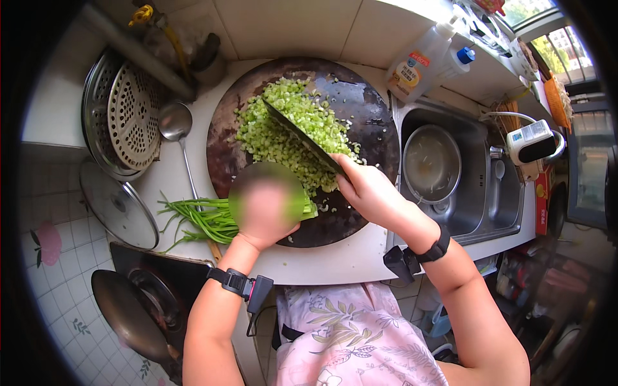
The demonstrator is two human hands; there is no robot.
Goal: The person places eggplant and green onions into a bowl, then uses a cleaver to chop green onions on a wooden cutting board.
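Note:
My right hand [360, 190] grips a dark cleaver [299, 134], its blade angled across a heap of finely chopped pale-green vegetable [290, 103] on a large round, dark chopping board [225, 151]. My left hand [264, 212], blurred over its fingers, is on a bunch of long green stalks [196, 215] at the board's lower left. The stalks' leafy ends reach onto the white counter [322, 264], over the handle of a steel ladle [176, 121]. Their pale cut ends show just right of my left hand.
Left are perforated steel trays [132, 116], a glass lid [116, 199] and a pan [129, 309] by the hob. At the back right stand plastic bottles [412, 71]. Right is a double sink [476, 206] with a steel bowl [431, 164] inside. Tiled walls border the counter.

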